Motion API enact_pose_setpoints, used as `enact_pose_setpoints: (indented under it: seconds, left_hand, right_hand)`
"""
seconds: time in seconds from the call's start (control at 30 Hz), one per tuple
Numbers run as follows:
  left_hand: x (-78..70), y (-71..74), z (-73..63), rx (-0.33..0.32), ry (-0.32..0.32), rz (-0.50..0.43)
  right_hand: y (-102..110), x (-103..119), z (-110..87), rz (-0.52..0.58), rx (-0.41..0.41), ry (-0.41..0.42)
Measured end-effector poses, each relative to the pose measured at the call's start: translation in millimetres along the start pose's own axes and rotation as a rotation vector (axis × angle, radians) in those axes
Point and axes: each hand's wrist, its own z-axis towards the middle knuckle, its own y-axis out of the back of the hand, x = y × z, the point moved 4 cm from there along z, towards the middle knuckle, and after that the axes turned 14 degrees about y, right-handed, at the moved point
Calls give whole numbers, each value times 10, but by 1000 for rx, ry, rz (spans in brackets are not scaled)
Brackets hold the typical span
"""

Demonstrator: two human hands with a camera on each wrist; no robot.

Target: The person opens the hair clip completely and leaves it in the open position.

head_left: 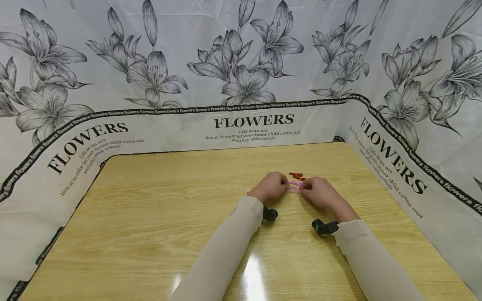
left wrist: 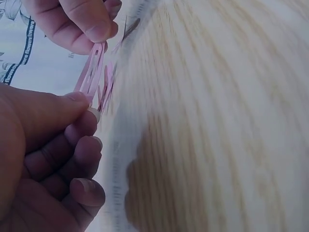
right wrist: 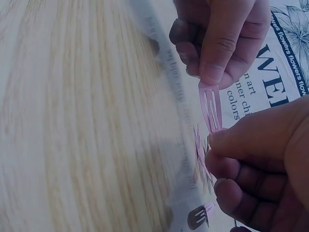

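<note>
A pale pink snap hair clip (right wrist: 211, 108) is stretched between both hands above the wooden table. My left hand (head_left: 272, 186) pinches one end between thumb and forefinger. At the other end my right hand (head_left: 320, 191) pinches it the same way, its remaining fingers curled loosely. Slots show along the clip's flat body in both wrist views. Just beyond the hands lie red hair clips (head_left: 296, 174) and a brighter pink clip (head_left: 295, 183), partly overlapped by the fingers in the head view.
The wooden table (head_left: 150, 217) is bordered at the back and sides by white flower-printed cloth (head_left: 173, 129). A dark clip (right wrist: 197, 217) shows low in the right wrist view. Black wrist cameras (head_left: 324, 227) sit under both wrists.
</note>
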Motion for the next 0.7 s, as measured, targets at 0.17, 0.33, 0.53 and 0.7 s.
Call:
enact_pose_setpoints:
  seconds: [0.17,0.33,0.53,0.7]
  left_hand:
    - [17,31,-9,4,11,-14]
    - [25,78,-45,17,17,-19]
    - [36,147,-82,38,18,-36]
    - [59,179,-89,44,16,-35]
  right_hand:
    - [1,1,15,26,8,6]
    - [4,19,41,29,10,34]
    - [6,61,55,22,5,61]
    - [4,123,57,23,3,66]
